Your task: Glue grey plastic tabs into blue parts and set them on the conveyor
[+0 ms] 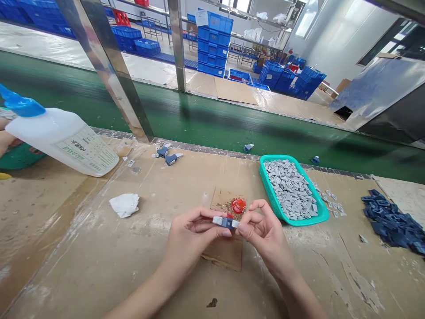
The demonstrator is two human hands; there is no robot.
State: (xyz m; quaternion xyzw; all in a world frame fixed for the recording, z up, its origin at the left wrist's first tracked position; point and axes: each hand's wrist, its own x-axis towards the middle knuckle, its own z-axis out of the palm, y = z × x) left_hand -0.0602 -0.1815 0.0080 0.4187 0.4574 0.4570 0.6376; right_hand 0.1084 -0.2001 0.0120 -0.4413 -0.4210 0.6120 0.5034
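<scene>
My left hand [191,237] and my right hand [262,230] meet over the worktable and pinch one small blue-and-grey plastic part [226,221] between their fingertips. Just behind the part lies a cardboard scrap [223,252] carrying a small red cap [238,205] with a reddish smear around it. A teal basket [265,186] full of grey plastic pieces [292,188] stands right of my hands. A heap of dark blue plastic pieces [395,223] lies at the far right.
A person at the left edge tips a large white bottle [63,141] with a blue nozzle. A crumpled white tissue [124,204] lies left of my hands. Assembled blue-grey parts [168,156] sit near a steel post [109,71]. A green conveyor belt [212,122] runs behind the table.
</scene>
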